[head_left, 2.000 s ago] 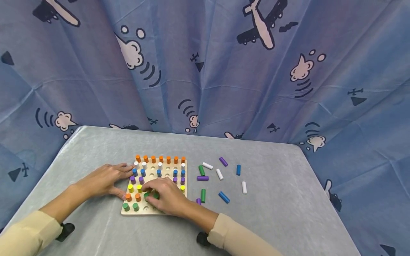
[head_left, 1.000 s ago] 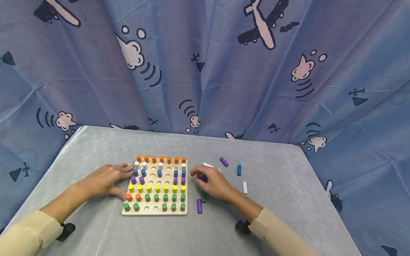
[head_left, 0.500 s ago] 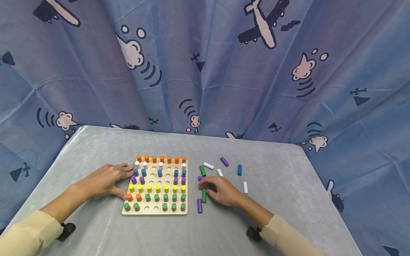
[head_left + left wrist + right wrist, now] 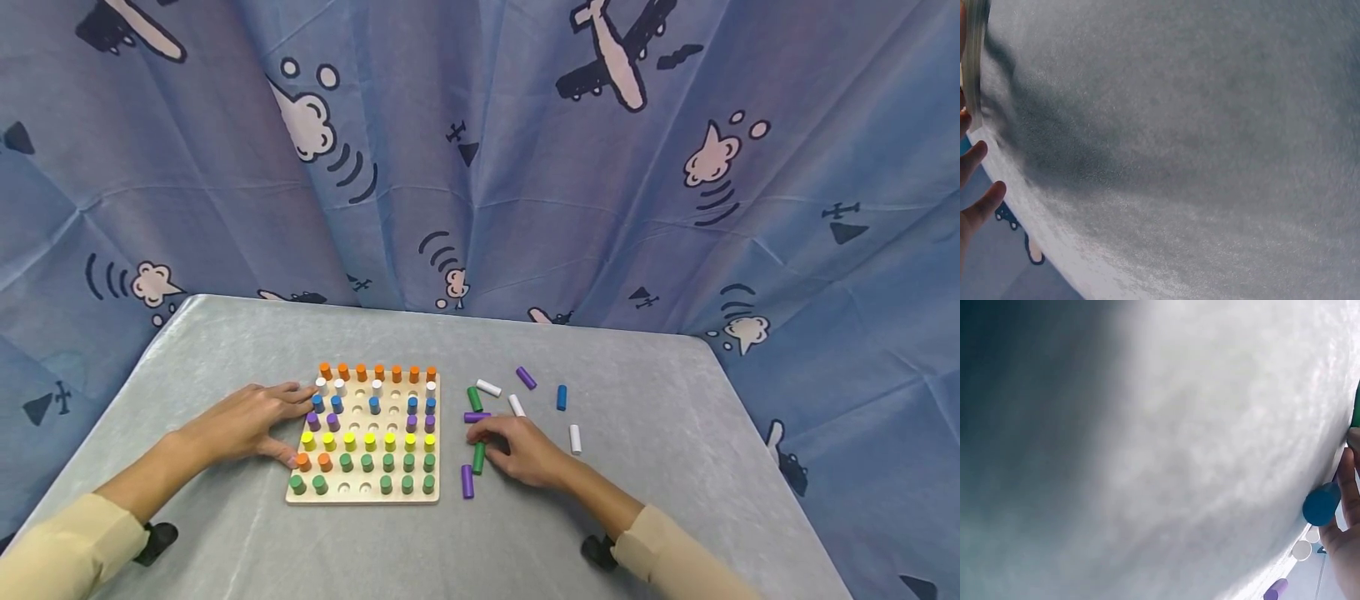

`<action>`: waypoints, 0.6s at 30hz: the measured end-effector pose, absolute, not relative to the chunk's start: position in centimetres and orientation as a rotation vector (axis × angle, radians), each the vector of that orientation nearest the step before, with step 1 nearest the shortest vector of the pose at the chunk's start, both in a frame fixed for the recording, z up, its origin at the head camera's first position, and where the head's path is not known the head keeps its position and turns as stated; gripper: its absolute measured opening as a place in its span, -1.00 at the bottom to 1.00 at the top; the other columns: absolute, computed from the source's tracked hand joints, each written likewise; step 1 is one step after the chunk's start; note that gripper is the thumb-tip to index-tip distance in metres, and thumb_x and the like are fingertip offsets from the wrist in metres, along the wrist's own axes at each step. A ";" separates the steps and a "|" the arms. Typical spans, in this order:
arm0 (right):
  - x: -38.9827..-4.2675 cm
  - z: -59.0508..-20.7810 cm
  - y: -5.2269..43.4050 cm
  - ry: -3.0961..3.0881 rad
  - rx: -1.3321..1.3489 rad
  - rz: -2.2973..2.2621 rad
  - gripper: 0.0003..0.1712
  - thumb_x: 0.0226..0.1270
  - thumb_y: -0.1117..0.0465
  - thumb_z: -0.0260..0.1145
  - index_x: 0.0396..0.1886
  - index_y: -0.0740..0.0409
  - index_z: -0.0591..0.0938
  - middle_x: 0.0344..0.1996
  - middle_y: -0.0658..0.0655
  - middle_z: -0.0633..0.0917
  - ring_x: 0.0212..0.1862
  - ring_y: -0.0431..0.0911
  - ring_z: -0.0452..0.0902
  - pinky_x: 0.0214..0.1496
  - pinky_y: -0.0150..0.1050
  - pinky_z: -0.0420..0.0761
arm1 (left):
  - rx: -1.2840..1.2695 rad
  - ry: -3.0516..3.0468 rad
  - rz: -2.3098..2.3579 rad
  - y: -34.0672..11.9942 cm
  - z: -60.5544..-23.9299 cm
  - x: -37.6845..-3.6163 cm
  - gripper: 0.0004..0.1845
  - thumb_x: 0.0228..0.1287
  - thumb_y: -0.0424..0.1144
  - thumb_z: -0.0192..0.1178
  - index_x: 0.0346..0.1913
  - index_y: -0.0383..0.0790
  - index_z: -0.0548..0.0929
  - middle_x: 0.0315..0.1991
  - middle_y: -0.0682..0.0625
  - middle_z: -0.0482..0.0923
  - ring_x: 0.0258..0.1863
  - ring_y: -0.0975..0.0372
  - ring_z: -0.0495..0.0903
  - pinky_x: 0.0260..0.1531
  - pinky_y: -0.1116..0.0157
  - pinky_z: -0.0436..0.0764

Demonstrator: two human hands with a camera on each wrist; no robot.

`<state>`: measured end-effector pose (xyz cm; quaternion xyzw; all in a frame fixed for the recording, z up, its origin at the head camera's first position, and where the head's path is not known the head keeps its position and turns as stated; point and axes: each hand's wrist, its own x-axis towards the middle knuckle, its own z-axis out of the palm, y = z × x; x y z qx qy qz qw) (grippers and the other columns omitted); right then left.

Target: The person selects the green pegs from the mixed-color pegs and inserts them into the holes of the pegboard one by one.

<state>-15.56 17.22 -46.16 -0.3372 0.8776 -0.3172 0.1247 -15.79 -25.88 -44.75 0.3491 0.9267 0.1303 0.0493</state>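
Note:
In the head view a square wooden pegboard [image 4: 352, 501] stands left of the table's middle, with upright pegs in coloured rows and some bare holes. My left hand [image 4: 251, 423] rests at its left edge, fingers spread, thumb touching the lower left side. To the right, my right hand [image 4: 521, 450] is down among loose pegs, its fingers curled and the thumb and index finger at the far end of a green peg [image 4: 478, 460] lying on the table. A blue peg [image 4: 1320, 507] shows beside the fingers in the right wrist view; the hand hides it in the head view.
Loose around the right hand lie a purple peg [image 4: 467, 482], another green peg [image 4: 474, 398], a white peg [image 4: 489, 388], a blue peg [image 4: 562, 397] and several others. The grey table [image 4: 660, 467] ends at the back against a blue patterned curtain [image 4: 525, 167].
My right hand has left the pegboard and moved right, past the purple peg, to the green peg, barely moving in the last half second. My left hand has stayed put.

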 end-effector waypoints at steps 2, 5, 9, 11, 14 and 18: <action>-15.5 -46.2 17.2 2.559 -0.992 -0.918 -0.67 0.28 0.46 0.32 0.02 0.17 0.68 -0.01 0.03 0.71 0.07 -0.17 0.58 0.20 -0.19 0.55 | 1.063 2.822 0.398 -25.9 -44.8 -15.8 0.01 -0.07 0.45 0.27 0.19 -0.40 0.62 0.32 -0.23 0.46 0.24 -0.23 0.48 0.00 -0.26 0.52; -15.5 -46.2 17.3 2.555 -1.001 -0.927 -0.66 0.27 0.46 0.34 0.02 0.17 0.67 -0.01 0.04 0.70 0.08 -0.15 0.59 0.21 -0.18 0.54 | 1.069 2.823 0.396 -25.9 -44.7 -15.8 0.01 -0.07 0.45 0.28 0.19 -0.41 0.62 0.32 -0.24 0.47 0.23 -0.24 0.48 -0.01 -0.26 0.52; -15.5 -46.1 17.3 2.544 -1.013 -0.954 -0.66 0.26 0.48 0.34 0.02 0.20 0.67 -0.02 0.06 0.71 0.05 -0.13 0.61 0.19 -0.18 0.56 | 1.066 2.825 0.394 -25.9 -44.8 -15.8 0.00 -0.07 0.44 0.29 0.19 -0.41 0.62 0.32 -0.23 0.47 0.24 -0.24 0.48 0.00 -0.25 0.53; -15.5 -46.0 17.4 2.540 -0.999 -0.957 -0.66 0.26 0.47 0.35 0.02 0.19 0.67 -0.02 0.05 0.71 0.04 -0.14 0.61 0.17 -0.20 0.56 | 1.071 2.825 0.392 -25.9 -44.8 -15.8 0.00 -0.07 0.44 0.28 0.19 -0.40 0.62 0.32 -0.23 0.47 0.24 -0.23 0.48 0.00 -0.24 0.53; -15.6 -45.7 17.4 2.527 -0.966 -0.968 -0.66 0.26 0.46 0.35 0.03 0.19 0.67 -0.04 0.05 0.71 -0.02 -0.17 0.61 0.12 -0.23 0.59 | 1.078 2.824 0.393 -25.9 -44.8 -15.8 0.01 -0.06 0.46 0.26 0.19 -0.40 0.62 0.32 -0.23 0.47 0.23 -0.23 0.48 0.00 -0.23 0.54; -15.6 -45.1 17.5 2.509 -0.947 -0.995 -0.64 0.26 0.46 0.36 0.06 0.22 0.66 -0.08 0.07 0.72 -0.10 -0.17 0.60 0.04 -0.21 0.62 | 1.088 2.820 0.394 -25.9 -44.7 -15.9 0.02 -0.07 0.48 0.23 0.18 -0.41 0.63 0.31 -0.25 0.48 0.22 -0.25 0.49 -0.02 -0.24 0.54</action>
